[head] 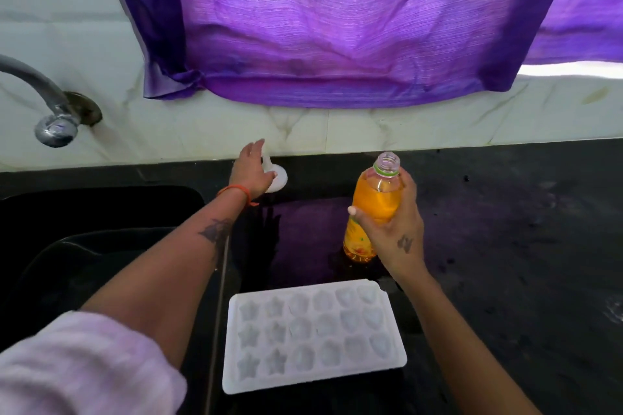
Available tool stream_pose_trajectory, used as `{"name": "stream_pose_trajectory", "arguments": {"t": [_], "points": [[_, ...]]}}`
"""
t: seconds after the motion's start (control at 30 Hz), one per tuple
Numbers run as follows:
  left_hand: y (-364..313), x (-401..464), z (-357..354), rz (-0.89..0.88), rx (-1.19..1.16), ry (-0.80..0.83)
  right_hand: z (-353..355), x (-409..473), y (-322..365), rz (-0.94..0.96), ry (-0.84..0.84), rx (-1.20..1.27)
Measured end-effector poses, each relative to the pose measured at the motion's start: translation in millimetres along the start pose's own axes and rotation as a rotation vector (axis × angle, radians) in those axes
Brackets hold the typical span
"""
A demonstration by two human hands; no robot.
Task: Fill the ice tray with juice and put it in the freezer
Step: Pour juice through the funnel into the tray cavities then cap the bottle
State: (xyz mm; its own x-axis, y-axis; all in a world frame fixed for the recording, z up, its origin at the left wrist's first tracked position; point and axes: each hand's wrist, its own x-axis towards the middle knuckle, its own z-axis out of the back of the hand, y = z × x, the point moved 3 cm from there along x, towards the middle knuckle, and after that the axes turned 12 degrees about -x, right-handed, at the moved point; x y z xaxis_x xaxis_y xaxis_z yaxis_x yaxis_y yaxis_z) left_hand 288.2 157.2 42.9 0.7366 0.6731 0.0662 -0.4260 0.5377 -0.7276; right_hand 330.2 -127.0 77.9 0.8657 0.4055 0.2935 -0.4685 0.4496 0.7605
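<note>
Your right hand [392,229] has its fingers wrapped round the middle of the open bottle [374,205], which stands upright on the dark surface [505,246], nearly full of orange juice. Your left hand [251,172] reaches toward the wall with straight fingers resting on a small white object [278,178], possibly the cap; I cannot tell. The tray [315,335] lies empty just in front of the bottle. With the bottle this full, tipping fast will likely gush past the small moulds and flood the surface. Squeezing the soft wall could spurt juice. The tray sits near the sink [101,212] edge, so a nudge may slide it.
</note>
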Motion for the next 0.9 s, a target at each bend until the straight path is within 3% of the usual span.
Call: {"name": "stream_pose_trajectory", "arguments": {"t": [0.1,0.2,0.4,0.47,0.53,0.6,0.67,0.73,0.83,0.9], "points": [[8,18,-8,-0.003,0.039,0.018,-2,1,-5,0.006,-0.011,-0.002],[13,23,-11,0.027,0.024,-0.079,-5,1,-6,0.004,-0.003,0.008],[9,-5,7,0.097,-0.344,-0.271,2,1,-5,-0.003,0.066,0.033],[3,-25,14,0.173,-0.685,-0.193,5,-6,-7,-0.029,0.071,0.100],[-3,-53,22,0.259,-0.945,-0.048,11,-23,-10,-0.067,-0.064,0.134],[-9,-86,29,0.333,-1.035,0.100,18,-47,-12,-0.082,-0.269,0.134],[-11,-119,30,0.409,-1.048,0.205,18,-69,-9,-0.080,-0.323,0.147],[-10,-149,25,0.476,-1.045,0.278,8,-83,-2,-0.043,-0.187,0.147],[-13,-185,15,0.543,-1.032,0.350,-15,-94,17,0.056,0.173,0.120],[-14,-203,10,0.571,-1.036,0.364,-25,-94,29,0.144,0.292,0.071]]}}
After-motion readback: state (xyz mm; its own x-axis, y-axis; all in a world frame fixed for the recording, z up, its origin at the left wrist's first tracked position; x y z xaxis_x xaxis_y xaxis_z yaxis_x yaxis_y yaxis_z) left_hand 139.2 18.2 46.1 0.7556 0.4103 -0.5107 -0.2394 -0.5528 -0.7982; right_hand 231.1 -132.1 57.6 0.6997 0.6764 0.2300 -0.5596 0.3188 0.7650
